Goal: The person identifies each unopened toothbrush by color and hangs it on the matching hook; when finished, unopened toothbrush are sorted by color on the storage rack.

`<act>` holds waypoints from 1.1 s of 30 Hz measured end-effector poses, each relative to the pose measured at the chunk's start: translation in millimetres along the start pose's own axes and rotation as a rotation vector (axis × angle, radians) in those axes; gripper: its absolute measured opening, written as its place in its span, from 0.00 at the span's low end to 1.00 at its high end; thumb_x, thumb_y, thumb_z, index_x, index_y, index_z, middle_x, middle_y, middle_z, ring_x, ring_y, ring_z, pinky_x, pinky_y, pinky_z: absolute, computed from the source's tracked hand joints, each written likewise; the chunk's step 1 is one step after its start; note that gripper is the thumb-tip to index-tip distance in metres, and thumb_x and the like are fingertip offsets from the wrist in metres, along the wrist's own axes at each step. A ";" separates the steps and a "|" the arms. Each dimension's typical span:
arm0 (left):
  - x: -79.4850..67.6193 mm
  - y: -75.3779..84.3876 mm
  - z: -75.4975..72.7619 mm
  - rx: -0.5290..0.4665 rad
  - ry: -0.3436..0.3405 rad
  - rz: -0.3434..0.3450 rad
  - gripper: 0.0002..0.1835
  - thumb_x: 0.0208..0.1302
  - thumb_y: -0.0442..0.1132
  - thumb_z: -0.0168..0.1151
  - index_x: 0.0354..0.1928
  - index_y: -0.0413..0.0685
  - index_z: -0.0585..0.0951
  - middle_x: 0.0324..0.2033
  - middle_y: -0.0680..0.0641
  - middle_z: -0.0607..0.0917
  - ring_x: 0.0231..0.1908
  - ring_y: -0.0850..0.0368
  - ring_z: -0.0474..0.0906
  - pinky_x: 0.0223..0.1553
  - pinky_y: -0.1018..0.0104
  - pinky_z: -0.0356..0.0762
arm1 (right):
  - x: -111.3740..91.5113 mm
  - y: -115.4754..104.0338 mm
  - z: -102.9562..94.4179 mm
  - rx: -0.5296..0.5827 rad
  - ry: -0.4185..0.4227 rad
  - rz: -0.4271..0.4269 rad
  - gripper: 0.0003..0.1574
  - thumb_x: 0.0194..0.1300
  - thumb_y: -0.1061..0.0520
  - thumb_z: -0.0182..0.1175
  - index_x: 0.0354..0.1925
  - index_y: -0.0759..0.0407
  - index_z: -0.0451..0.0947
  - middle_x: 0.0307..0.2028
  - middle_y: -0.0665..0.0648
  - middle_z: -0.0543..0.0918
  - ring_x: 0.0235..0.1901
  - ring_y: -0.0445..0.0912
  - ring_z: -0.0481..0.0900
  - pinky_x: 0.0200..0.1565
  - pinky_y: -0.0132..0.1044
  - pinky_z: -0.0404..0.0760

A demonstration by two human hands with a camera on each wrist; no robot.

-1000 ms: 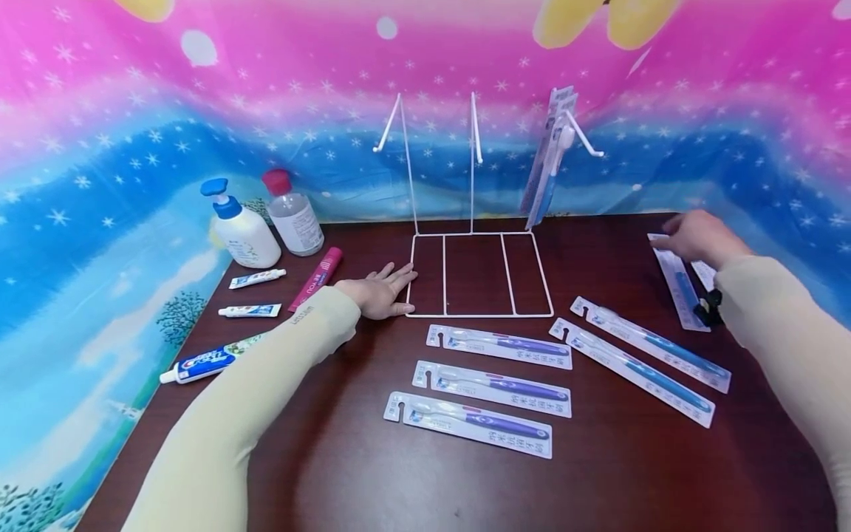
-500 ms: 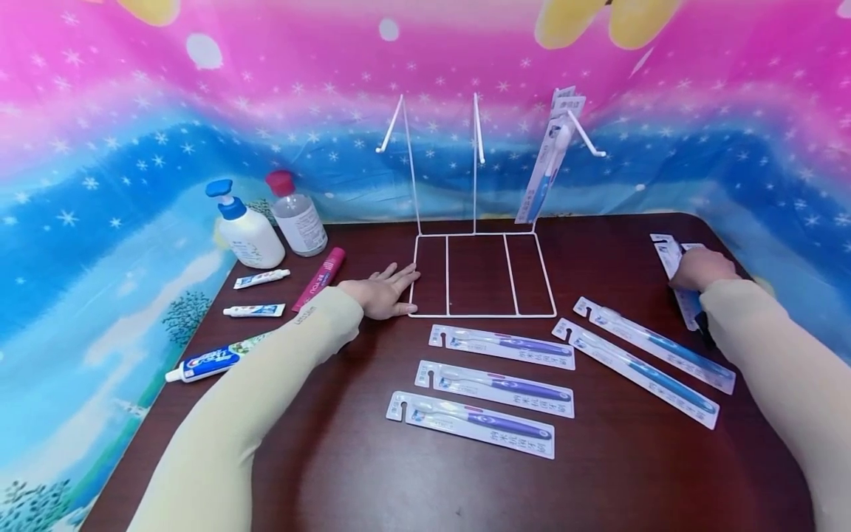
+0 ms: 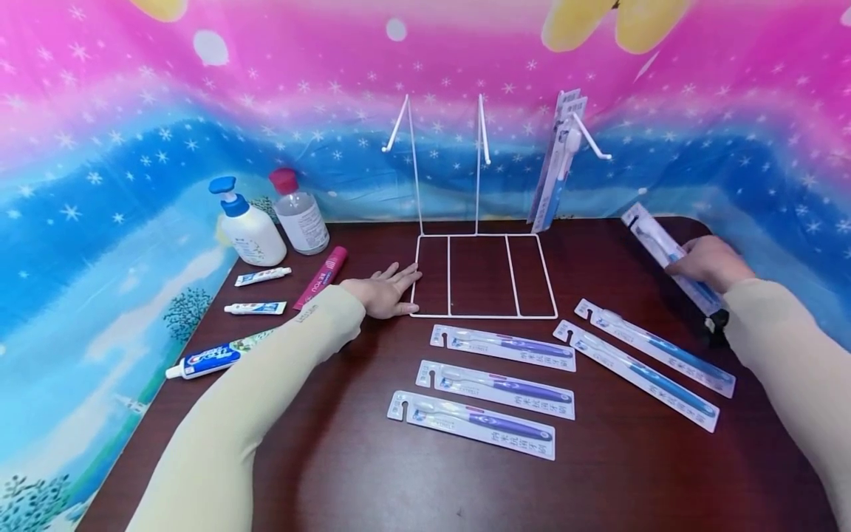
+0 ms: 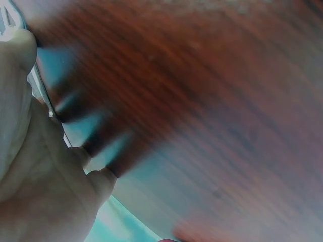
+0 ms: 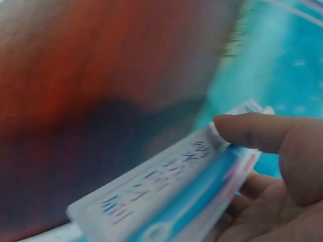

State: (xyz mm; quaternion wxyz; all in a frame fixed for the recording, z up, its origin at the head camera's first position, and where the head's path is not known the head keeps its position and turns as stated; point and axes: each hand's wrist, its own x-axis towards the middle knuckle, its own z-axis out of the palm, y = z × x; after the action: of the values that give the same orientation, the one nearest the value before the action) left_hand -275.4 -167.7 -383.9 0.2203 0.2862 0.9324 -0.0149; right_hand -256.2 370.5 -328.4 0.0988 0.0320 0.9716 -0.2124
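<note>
My right hand [image 3: 713, 262] pinches a packaged toothbrush [image 3: 658, 240] at the table's right side. In the right wrist view its card [image 5: 156, 184] shows a blue handle; the thumb [image 5: 252, 130] lies on top and fingers curl beneath. My left hand [image 3: 384, 292] lies spread on the table, fingertips right at the left side of a white wire rack [image 3: 482, 317]. In the left wrist view that hand [image 4: 50, 176] has its fingers apart beside the wire. Packaged toothbrushes [image 3: 558, 170] hang from the rack's right hook [image 3: 592, 139]; its other two hooks bear nothing.
Three purple toothbrush packs [image 3: 495, 391] lie before the rack, two blue packs [image 3: 654, 355] to their right. At left stand a pump bottle [image 3: 253, 236] and a red-capped bottle [image 3: 302, 222], near a pink tube [image 3: 322, 277], two small tubes [image 3: 262, 277] and a toothpaste tube [image 3: 213, 360].
My right hand came down on the toothbrush pack at the far right, gripped it and raised it, its hook end moving up and left. The hanging packs swung. My left hand stayed put.
</note>
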 end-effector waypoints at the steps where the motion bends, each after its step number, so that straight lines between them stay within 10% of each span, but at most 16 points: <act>1: -0.6 0.8 -0.5 -0.003 0.002 0.003 0.42 0.65 0.64 0.41 0.72 0.50 0.42 0.71 0.48 0.37 0.68 0.40 0.31 0.64 0.44 0.40 | -4.9 -4.6 -5.4 0.026 0.016 -0.013 0.37 0.59 0.44 0.58 0.50 0.75 0.66 0.38 0.74 0.73 0.31 0.60 0.75 0.26 0.47 0.75; 10: 5.4 -5.3 3.2 0.030 -0.001 -0.014 0.42 0.64 0.66 0.39 0.72 0.53 0.40 0.71 0.51 0.35 0.68 0.43 0.30 0.65 0.47 0.40 | -69.0 -76.5 -37.4 0.187 0.195 -0.108 0.47 0.61 0.33 0.50 0.64 0.65 0.59 0.55 0.76 0.68 0.47 0.72 0.69 0.40 0.67 0.68; 18: 9.7 -7.3 7.1 0.015 0.000 -0.013 0.43 0.63 0.67 0.39 0.72 0.55 0.39 0.71 0.52 0.35 0.68 0.43 0.29 0.64 0.46 0.40 | -121.6 -124.6 -19.1 0.225 0.338 -0.323 0.33 0.60 0.43 0.59 0.58 0.59 0.69 0.47 0.66 0.79 0.43 0.60 0.78 0.31 0.32 0.77; 24: 7.2 -6.3 6.5 0.022 -0.002 -0.025 0.43 0.64 0.66 0.39 0.72 0.54 0.39 0.71 0.51 0.35 0.68 0.43 0.30 0.65 0.47 0.40 | -119.8 -143.7 -2.8 0.242 0.312 -0.389 0.31 0.61 0.42 0.58 0.56 0.58 0.69 0.48 0.66 0.78 0.42 0.60 0.79 0.38 0.58 0.76; 33: -0.3 0.8 0.5 -0.002 0.009 0.007 0.42 0.65 0.63 0.41 0.72 0.49 0.42 0.71 0.47 0.37 0.68 0.40 0.32 0.64 0.45 0.40 | -100.0 -143.3 6.6 0.268 0.296 -0.366 0.36 0.61 0.40 0.56 0.59 0.61 0.67 0.50 0.67 0.76 0.44 0.62 0.78 0.41 0.62 0.73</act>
State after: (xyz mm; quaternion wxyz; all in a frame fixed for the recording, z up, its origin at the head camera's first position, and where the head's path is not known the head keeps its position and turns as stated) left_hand -274.5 -167.2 -384.2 0.2163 0.2893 0.9324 -0.0120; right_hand -172.1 235.7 -255.4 -0.0892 -0.1005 0.9284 -0.3465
